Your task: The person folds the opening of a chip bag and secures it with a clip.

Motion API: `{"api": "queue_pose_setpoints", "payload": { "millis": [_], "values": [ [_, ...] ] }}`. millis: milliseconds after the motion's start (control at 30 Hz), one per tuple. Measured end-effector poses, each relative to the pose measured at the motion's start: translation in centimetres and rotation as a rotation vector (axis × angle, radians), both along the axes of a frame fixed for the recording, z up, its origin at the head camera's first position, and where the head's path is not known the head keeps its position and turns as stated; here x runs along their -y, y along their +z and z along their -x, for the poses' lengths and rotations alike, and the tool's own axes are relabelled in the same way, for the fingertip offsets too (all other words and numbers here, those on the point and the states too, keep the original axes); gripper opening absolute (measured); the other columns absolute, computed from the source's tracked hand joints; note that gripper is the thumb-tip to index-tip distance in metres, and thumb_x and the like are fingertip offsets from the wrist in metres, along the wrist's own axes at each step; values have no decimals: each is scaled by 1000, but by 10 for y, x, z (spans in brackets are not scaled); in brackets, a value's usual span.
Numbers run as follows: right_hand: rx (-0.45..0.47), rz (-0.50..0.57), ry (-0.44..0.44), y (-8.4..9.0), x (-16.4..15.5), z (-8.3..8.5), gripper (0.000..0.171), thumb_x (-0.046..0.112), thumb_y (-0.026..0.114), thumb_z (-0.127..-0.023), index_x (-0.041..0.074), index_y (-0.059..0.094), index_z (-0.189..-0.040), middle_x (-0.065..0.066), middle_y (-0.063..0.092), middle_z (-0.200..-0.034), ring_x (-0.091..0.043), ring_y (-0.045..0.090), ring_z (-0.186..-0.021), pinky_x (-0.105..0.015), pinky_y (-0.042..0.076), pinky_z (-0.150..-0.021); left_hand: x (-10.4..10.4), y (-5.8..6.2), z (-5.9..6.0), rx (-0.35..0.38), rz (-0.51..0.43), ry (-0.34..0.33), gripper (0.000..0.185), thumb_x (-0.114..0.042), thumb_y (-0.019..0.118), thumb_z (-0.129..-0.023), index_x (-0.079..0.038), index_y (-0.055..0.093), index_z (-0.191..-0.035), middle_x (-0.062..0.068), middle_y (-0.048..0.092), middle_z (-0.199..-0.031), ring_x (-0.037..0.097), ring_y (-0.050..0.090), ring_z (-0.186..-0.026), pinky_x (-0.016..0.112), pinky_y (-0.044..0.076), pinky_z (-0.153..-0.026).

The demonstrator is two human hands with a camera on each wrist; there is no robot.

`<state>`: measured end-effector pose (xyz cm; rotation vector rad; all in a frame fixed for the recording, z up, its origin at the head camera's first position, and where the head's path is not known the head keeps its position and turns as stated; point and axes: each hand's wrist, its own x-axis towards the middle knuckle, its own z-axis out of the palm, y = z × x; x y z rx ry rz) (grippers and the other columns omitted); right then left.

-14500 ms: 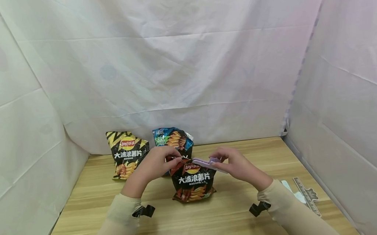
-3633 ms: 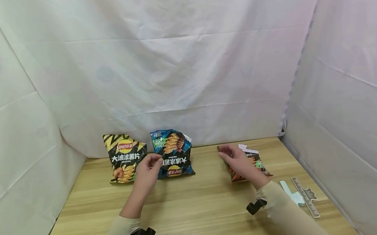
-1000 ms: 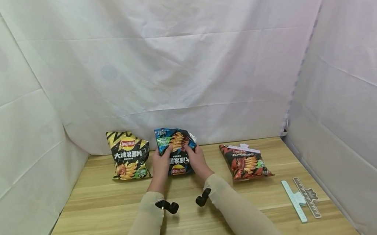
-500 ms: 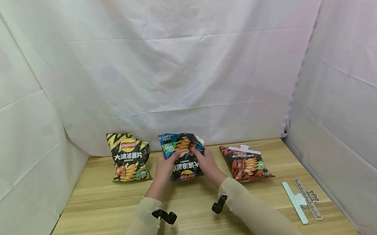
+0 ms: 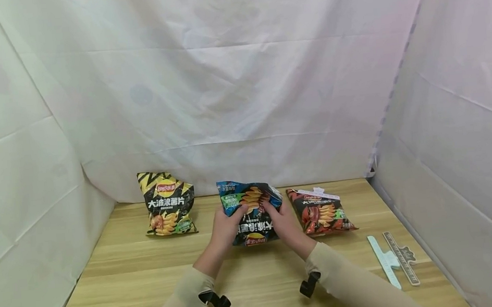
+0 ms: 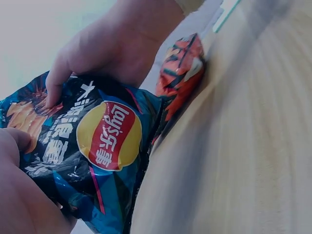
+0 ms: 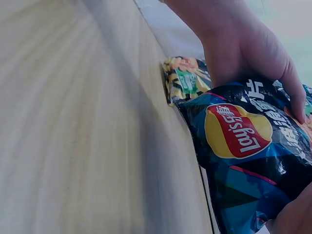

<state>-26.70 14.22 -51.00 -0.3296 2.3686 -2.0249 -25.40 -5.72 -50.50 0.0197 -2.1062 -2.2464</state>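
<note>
A blue and black bag of potato chips (image 5: 253, 220) is between both hands, its logo end down so the print reads upside down. My left hand (image 5: 226, 228) grips its left side, with the thumb across the front. My right hand (image 5: 287, 223) holds the other side the same way, and its thumb (image 6: 56, 83) presses on the front in the left wrist view. The other fingers are hidden behind the bag. In the right wrist view the bag's logo (image 7: 238, 130) faces the camera, its lower edge close to the tabletop.
A yellow and black chip bag (image 5: 168, 204) stands at the back left. Just right of my right hand leans a red chip bag (image 5: 322, 212) with a pale purple clip (image 5: 318, 194) across its top. A mint clip (image 5: 384, 262) and a grey clip (image 5: 403, 259) lie front right.
Over the last second both hands bring the blue chip bag rightward and nearer. Long before, the red bag was in the middle with the purple clip at its top; now it is at the right.
</note>
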Motion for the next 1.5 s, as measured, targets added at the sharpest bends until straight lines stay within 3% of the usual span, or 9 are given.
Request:
{"api": "queue_pose_setpoints", "payload": {
  "millis": [100, 267, 433, 467, 567, 733, 933, 1200, 1500],
  "values": [
    [-44, 37, 35, 2, -4, -6, 51, 40, 57, -118, 18, 49, -163, -9, 61, -155, -28, 59, -141, -54, 48, -117, -1, 3, -7, -25, 7, -19, 45, -37, 79, -106, -4, 70, -136, 9, 76, -117, 18, 70, -99, 30, 59, -81],
    [-53, 47, 48, 4, -8, -18, 40, 28, 56, -119, 18, 53, -157, -5, 69, -130, -16, 64, -108, -36, 53, -99, -4, 3, -17, -47, 18, -34, 43, -33, 79, -107, -4, 70, -137, 9, 76, -117, 17, 68, -99, 30, 59, -83],
    [-57, 30, 30, 3, -12, -25, 40, 30, 58, -118, 19, 53, -156, -4, 69, -137, -21, 65, -127, -43, 52, -109, -7, 3, -25, -74, 28, -39, 44, -31, 78, -107, -2, 69, -140, 10, 76, -124, 19, 71, -109, 31, 59, -91],
    [-60, 32, 33, 3, -12, -26, 41, 31, 58, -118, 19, 53, -157, -4, 64, -150, -23, 60, -139, -46, 50, -114, -7, 3, -26, -76, 27, -44, 45, -31, 78, -107, -2, 68, -142, 11, 76, -127, 20, 71, -112, 31, 59, -94],
    [-66, 27, 48, 1, -14, -27, 40, 32, 58, -118, 20, 54, -157, -3, 63, -151, -22, 59, -139, -42, 50, -113, -7, 3, -29, -79, 28, -53, 48, -32, 77, -108, -4, 67, -145, 11, 75, -133, 22, 71, -118, 33, 59, -97],
    [-85, 32, 72, -2, -15, -29, 41, 26, 56, -119, 17, 54, -159, -5, 65, -152, -22, 59, -141, -36, 50, -114, -5, 0, -32, -69, 11, -57, 46, -28, 79, -106, -3, 67, -143, 12, 75, -132, 23, 72, -119, 32, 59, -97],
    [-58, -22, 67, -12, -15, -28, 37, 18, 63, -115, -3, 66, -145, -15, 77, -129, -22, 74, -116, -29, 58, -98, 2, -17, -32, -65, 22, -68, 39, -21, 80, -105, 0, 70, -137, 15, 78, -128, 26, 75, -116, 30, 61, -96],
    [-30, 11, 185, -28, -21, -23, 42, 19, 64, -115, -1, 60, -152, -18, 72, -138, -20, 73, -122, -29, 58, -102, 11, -34, -28, -79, 89, -93, 43, -26, 82, -104, -2, 70, -138, 13, 78, -127, 27, 76, -115, 32, 61, -96],
    [-50, -14, 199, -29, -24, -21, 44, 21, 66, -114, 0, 60, -152, -17, 71, -140, -19, 71, -125, -28, 57, -104, 12, -34, -29, -70, 86, -92, 43, -25, 81, -105, -2, 70, -140, 13, 77, -129, 26, 75, -118, 32, 61, -97]
  ]
}}
